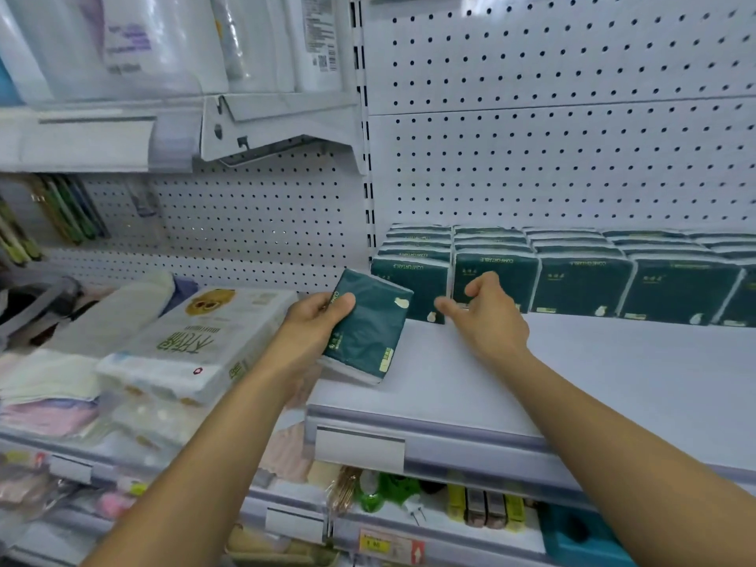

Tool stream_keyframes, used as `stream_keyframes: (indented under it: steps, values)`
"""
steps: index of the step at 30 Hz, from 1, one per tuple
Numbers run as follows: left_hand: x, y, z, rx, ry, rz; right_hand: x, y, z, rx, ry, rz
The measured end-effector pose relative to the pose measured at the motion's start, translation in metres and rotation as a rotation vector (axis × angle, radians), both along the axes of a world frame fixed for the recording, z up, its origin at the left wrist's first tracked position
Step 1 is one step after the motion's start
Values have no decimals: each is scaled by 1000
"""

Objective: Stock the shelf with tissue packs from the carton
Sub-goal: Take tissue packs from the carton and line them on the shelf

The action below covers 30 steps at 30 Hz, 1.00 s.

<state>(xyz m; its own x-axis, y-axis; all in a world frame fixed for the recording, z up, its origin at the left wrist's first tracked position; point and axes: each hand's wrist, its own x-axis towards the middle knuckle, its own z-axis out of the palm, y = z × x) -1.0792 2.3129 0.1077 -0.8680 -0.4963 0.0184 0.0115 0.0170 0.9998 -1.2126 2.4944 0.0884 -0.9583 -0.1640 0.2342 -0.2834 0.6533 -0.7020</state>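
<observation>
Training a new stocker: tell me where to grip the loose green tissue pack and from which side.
Grip the loose green tissue pack across its short left edge, coming from the left as the left hand does, thumb on the flat face; it is thin, flat and tilted.

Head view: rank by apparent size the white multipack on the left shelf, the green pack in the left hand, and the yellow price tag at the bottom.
1. White multipack
2. Green pack
3. Yellow price tag

Head-worn wide-angle view, close to a store shelf.
The single camera looks forward and slightly down from the person's head, near the white shelf [470, 386], facing its pegboard back panel [572, 149]; both forearms reach in from the bottom edge.
</observation>
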Motion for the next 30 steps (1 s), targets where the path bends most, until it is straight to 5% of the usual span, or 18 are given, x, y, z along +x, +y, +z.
stream_keyframes:
  steps: [4,7,11,14,18,22,27,30]
  values:
    - [-13,15,6,-76,-6,-104,18,15,13,-376,-32,302]
    - [-23,30,9,-157,-17,-164,25,30,18,-343,-262,516]
    - [-31,53,11,-182,11,-277,29,56,15,-339,-299,600]
    - [-43,57,2,-224,105,-65,26,75,12,-382,-255,528]
    - [-63,39,-16,-523,76,331,14,95,8,-485,-182,309]
    - [-82,35,-19,-581,-157,218,-4,101,0,-376,-51,76]
    - [-106,30,-22,-505,-145,149,-25,95,-10,-7,42,-99]
    - [-110,32,-22,-503,-121,163,-29,86,-6,2,70,-105]
